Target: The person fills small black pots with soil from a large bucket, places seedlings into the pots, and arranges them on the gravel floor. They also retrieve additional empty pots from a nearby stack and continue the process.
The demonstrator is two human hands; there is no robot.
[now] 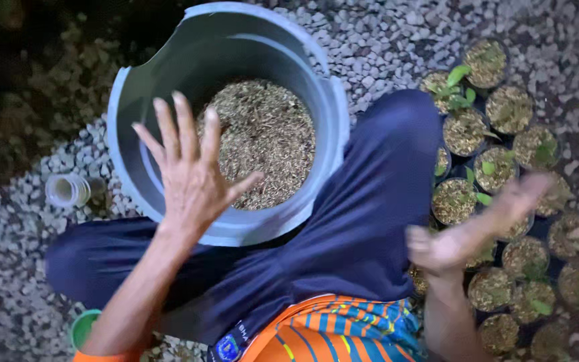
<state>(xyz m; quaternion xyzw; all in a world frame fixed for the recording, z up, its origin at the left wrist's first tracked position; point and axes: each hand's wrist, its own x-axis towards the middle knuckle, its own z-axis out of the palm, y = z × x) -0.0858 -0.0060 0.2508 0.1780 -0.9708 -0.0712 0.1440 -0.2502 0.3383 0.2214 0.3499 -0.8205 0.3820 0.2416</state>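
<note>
Sitting cross-legged on the pale gravel in dark blue trousers and an orange striped shirt, the person is holding both hands up, empty. The left hand is spreading its fingers wide, palm down, gripping nothing, and is hovering over the near rim of the grey bucket, at about seven o'clock on its round mouth. The brown potting mix is lying low inside the bucket, just beyond and toward two o'clock from that hand, so this hand is the nearer one to it by far. The right hand is blurring with motion; it is looking open and is holding nothing that shows, hanging above the small black seedling pots crowding the ground at three o'clock, some showing green leaves. It is sitting well apart from the bucket, with the raised knee between them. Farther out at nine o'clock, a small clear jar is lying on its side on the stones, and a green rim is peeking out near the left elbow.
</note>
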